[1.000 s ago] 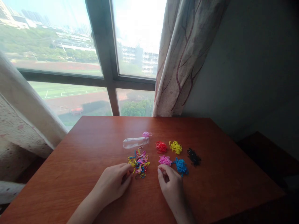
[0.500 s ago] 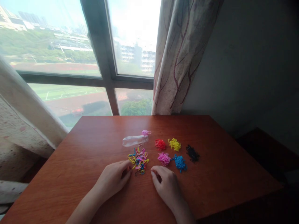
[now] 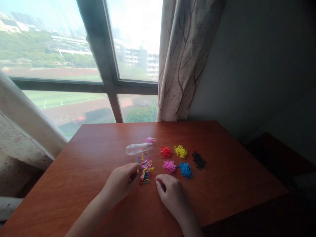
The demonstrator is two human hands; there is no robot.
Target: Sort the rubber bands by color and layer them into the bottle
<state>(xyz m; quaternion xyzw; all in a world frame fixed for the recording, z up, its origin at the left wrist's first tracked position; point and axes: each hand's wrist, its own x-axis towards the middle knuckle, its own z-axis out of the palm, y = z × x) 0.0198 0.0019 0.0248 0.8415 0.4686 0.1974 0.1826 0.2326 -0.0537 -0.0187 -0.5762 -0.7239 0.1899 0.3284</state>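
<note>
My left hand (image 3: 122, 179) reaches over the left side of a mixed pile of small coloured rubber bands (image 3: 147, 169). Its fingers are bent in a pinch at the bands. A bit of yellow shows beside the fingertips, but what they grip is too small to make out. To the right of that pile, my right hand (image 3: 171, 192) rests on the table with its fingers curled and the thumb against them, and nothing shows in it. Just beyond it lie a pink rubber band pile (image 3: 169, 166) and a blue rubber band pile (image 3: 185, 170).
Behind the mixed pile lies a clear plastic bottle (image 3: 139, 149) on its side, a pink cap (image 3: 149, 140) beside its neck. Further piles are red bands (image 3: 165, 151), yellow bands (image 3: 181, 151) and black bands (image 3: 198, 160). The wooden table (image 3: 98, 141) stands before a window.
My left hand has moved slightly forward over the mixed pile, its fingertips now covering part of it. My right hand keeps its curled pose. The whole view has shifted a little.
</note>
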